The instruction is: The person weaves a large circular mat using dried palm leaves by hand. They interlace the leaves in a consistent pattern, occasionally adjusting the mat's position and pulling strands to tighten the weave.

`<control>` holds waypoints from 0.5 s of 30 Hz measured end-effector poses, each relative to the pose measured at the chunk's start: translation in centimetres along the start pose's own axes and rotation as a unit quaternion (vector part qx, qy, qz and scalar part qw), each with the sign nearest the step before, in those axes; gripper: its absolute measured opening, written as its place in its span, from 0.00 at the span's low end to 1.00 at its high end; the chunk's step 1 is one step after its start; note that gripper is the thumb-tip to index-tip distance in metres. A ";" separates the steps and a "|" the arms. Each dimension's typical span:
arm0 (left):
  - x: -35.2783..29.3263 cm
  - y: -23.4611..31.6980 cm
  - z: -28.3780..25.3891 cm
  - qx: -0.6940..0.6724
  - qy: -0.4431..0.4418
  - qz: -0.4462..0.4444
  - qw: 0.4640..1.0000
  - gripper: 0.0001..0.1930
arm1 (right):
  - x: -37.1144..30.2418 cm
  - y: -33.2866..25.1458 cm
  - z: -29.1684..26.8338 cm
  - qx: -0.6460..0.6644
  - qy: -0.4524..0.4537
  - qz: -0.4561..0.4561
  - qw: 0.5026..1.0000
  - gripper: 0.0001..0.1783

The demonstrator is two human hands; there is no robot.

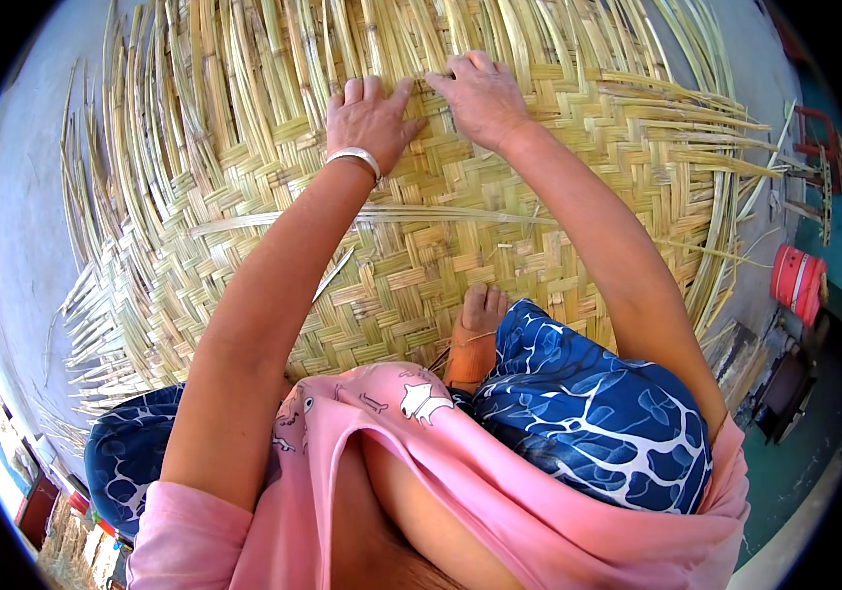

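Note:
A large mat [421, 285] of split, flat, yellow-green plant strips lies before me, woven in a zigzag pattern. Long loose strips [229, 59] stick out beyond its far and side edges. My left hand [370, 123], with a silver bangle [357, 157] at the wrist, rests open on the far part of the weave, thumb apart. Just right of it, my right hand [485, 98] lies on the strips, its fingers slightly bent and apart; the fingertips are partly hidden. A thin pale strip [411, 213] lies loose across the mat under my forearms.
My bare foot [483, 310] stands on the near edge of the mat beside blue patterned cloth [588, 423]. Grey floor [23, 187] shows at the left. A red round container [798, 285] sits at the right, with a red chair-like frame [819, 147] farther off.

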State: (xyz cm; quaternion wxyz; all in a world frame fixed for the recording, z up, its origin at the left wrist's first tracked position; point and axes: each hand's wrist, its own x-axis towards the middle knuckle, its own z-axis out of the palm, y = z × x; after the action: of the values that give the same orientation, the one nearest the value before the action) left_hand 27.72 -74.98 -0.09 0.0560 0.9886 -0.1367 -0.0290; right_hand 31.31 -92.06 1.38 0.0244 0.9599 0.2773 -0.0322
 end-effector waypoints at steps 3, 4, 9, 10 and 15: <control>0.1 -0.4 -0.3 -0.001 -0.028 0.018 0.999 0.26 | -0.1 -0.4 -0.3 -0.010 0.000 -0.005 1.000 0.23; 0.3 -0.5 -0.4 -0.001 -0.034 0.027 0.999 0.26 | -0.4 -0.2 -0.2 -0.009 0.007 -0.011 1.000 0.23; 0.1 0.0 -0.4 0.016 -0.059 0.036 0.997 0.26 | -0.9 -0.3 0.2 -0.031 0.012 -0.025 0.999 0.21; 0.1 0.0 -0.7 0.016 -0.064 0.032 0.997 0.26 | -0.9 -0.4 0.3 -0.042 0.012 -0.030 0.999 0.21; -1.3 0.4 0.2 0.012 -0.037 0.015 0.999 0.28 | -1.8 -1.1 1.4 -0.079 0.053 -0.032 0.995 0.23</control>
State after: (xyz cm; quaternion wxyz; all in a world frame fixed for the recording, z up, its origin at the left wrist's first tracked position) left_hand 26.35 -74.98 -0.18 0.0390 0.9852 -0.1543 -0.0634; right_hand 29.19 -92.19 0.09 0.0841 0.9460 0.3105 0.0402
